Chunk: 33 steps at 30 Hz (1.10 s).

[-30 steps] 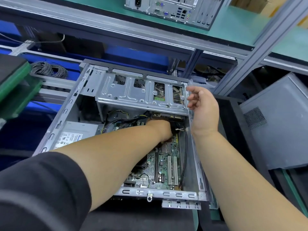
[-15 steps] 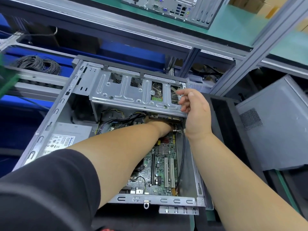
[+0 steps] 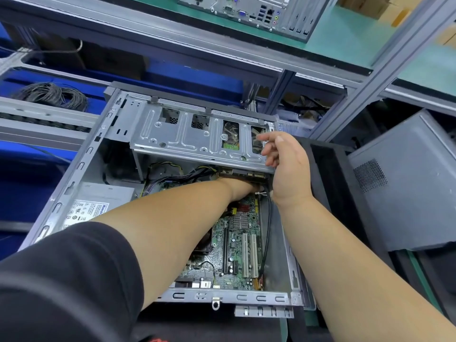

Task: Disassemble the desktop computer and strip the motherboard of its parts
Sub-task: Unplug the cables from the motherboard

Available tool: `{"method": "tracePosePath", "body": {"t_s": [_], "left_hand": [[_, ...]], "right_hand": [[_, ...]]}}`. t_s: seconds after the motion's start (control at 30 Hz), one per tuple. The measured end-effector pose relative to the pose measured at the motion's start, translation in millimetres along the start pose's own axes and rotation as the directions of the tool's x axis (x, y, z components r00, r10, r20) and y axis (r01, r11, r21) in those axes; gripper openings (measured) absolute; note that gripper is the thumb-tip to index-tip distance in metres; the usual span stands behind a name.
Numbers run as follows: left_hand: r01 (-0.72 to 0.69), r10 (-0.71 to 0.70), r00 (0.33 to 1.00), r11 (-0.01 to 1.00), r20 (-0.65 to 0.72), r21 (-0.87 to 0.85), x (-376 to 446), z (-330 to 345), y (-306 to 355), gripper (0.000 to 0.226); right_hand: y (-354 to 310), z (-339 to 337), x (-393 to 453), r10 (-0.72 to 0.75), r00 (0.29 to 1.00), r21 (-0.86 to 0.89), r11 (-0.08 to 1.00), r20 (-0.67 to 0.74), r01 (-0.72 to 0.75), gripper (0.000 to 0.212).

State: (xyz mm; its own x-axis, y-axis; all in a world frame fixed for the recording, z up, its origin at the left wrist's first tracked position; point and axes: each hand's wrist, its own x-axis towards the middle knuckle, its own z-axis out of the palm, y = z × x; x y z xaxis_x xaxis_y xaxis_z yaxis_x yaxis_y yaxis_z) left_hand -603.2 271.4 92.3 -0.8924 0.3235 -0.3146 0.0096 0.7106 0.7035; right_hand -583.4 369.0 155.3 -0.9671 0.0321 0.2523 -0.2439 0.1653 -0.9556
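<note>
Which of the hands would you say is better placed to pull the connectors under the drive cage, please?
Probably the left. The left hand is already reaching under the drive cage, beside the connectors, above the motherboard. The right hand is at the cage's right end, better suited to steadying.

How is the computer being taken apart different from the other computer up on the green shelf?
The open computer case lies with its motherboard showing; the computer on the shelf shows only its back ports. The open one has both arms reaching in; the shelf one is untouched. Both are grey metal.
</note>
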Motion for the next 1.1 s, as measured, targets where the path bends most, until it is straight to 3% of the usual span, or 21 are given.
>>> {"method": "tracePosePath", "body": {"t_s": [0.1,0.17,0.23,0.27,0.37,0.47,0.53,0.7,0.8,0.87,0.97,1.07,1.1], "left_hand": [[-0.184,0.19,0.982,0.97,-0.022,0.156,-8,-10,6,0.042],[-0.2,0.199,0.98,0.941,0.031,0.272,-5,-11,7,0.031],[-0.001,-0.002,1.0,0.959,0.012,0.284,-5,-6,3,0.042],[0.023,-0.029,0.999,0.954,0.014,0.299,-7,-6,3,0.045],[0.017,-0.06,0.991,0.944,0.122,0.33,-12,-10,6,0.049],[0.067,-0.181,0.954,0.907,0.24,0.416,-18,-15,5,0.051],[0.021,-0.18,0.944,0.869,0.277,0.494,-27,-20,4,0.059],[-0.049,-0.171,0.928,0.823,0.33,0.566,-54,-48,-3,0.056],[0.011,-0.223,0.941,0.773,0.255,0.635,-72,-67,-10,0.047],[0.058,-0.214,0.964,0.749,0.157,0.661,-83,-81,-18,0.04],[0.087,-0.211,0.972,0.725,0.1,0.683,-98,-95,-31,0.027],[0.106,-0.304,0.941,0.684,0.151,0.721,-107,-96,-41,0.025],[0.105,-0.337,0.926,0.663,0.17,0.741,-107,-94,-44,0.027]], "right_hand": [[0,1,0,-0.008,1.0,-0.004,1.0,0.0,0.008,0.037],[0,1,0,-0.016,1.0,-0.011,1.0,0.007,0.016,0.037],[-1,2,0,-0.01,1.0,-0.021,1.0,0.014,0.011,0.036],[-2,2,0,-0.007,1.0,-0.025,1.0,0.019,0.007,0.035],[-6,2,-2,0.008,1.0,-0.022,1.0,0.027,-0.007,0.034],[-9,2,-3,0.035,0.999,0.008,0.999,0.02,-0.035,0.034],[-10,2,-4,0.055,0.998,0.011,0.998,0.019,-0.055,0.035],[-10,-1,-5,0.084,0.996,-0.057,0.995,0.02,-0.083,0.035],[-11,2,-8,0.05,0.998,-0.216,0.976,0.04,-0.04,0.027],[-13,5,-12,-0.055,0.99,-0.373,0.922,0.134,0.101,0.024],[-16,12,-22,-0.151,0.909,-0.47,0.816,0.389,0.336,0.02],[-14,23,-30,0.11,0.77,-0.531,0.783,0.629,0.322,0.021],[-11,28,-32,0.211,0.706,-0.591,0.728,0.676,0.349,0.023]]}}
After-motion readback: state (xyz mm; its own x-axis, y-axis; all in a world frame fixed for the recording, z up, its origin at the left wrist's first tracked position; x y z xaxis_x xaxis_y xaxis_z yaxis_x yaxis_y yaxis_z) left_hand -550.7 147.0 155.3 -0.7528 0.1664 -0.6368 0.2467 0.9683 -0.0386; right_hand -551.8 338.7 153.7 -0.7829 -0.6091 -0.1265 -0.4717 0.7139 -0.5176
